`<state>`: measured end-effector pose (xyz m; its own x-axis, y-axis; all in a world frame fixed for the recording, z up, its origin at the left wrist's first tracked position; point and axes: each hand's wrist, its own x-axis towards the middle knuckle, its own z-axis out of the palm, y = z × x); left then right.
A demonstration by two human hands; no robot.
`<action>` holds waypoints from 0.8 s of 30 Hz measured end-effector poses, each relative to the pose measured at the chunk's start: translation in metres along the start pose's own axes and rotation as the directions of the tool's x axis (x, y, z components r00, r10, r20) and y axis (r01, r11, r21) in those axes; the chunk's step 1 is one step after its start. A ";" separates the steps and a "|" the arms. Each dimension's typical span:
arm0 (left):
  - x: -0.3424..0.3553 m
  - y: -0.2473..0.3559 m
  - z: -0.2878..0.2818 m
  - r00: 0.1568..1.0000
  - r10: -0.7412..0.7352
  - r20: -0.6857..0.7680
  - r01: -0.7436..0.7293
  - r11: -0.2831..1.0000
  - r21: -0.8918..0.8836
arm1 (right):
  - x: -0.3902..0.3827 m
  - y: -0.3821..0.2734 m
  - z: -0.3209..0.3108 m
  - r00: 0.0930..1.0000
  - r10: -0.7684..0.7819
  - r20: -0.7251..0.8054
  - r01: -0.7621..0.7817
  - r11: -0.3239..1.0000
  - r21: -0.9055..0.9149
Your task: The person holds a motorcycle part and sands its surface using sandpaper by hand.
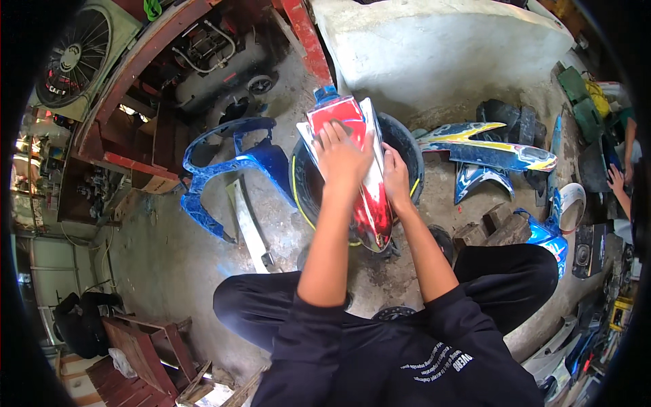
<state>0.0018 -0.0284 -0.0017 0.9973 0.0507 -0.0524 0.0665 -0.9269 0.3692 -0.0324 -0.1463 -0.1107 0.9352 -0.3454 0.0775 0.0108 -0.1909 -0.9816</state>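
A glossy red and white motorcycle body panel (375, 203) with a blue tip lies over a round black tub (405, 140) in front of me. My left hand (342, 157) presses down on the red upper part of the panel, slightly blurred. A small dark pad, perhaps sandpaper, shows under its fingertips. Along the panel's right edge, my right hand (397, 178) grips the side, with the thumb on top and the other fingers partly hidden. The panel's narrow end points toward me, between my knees.
A blue motorcycle frame-shaped panel (261, 163) and a silver strip (249, 227) lie on the left floor. Blue, white and yellow panels (485, 144) rest at right near wooden blocks (505, 224). A white block wall (441, 47) stands ahead. Another person's hand (616, 179) shows far right.
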 end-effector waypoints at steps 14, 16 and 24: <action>-0.003 0.006 -0.008 0.998 0.043 0.055 -0.048 0.995 0.092 | -0.004 0.000 0.000 1.000 -0.020 0.000 0.020 1.000 -0.004; 0.010 -0.004 -0.013 0.999 0.036 -0.021 -0.036 0.999 0.026 | -0.003 -0.008 0.008 1.000 -0.024 0.019 0.024 1.000 0.016; 0.005 0.013 -0.016 0.983 0.004 0.182 -0.045 0.974 0.221 | -0.004 -0.004 -0.001 0.999 0.053 0.005 -0.053 0.999 0.011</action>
<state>0.0079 -0.0344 0.0178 0.9755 -0.0214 -0.2189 0.0136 -0.9875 0.1573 -0.0368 -0.1446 -0.1068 0.9362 -0.3506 0.0248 -0.0345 -0.1619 -0.9862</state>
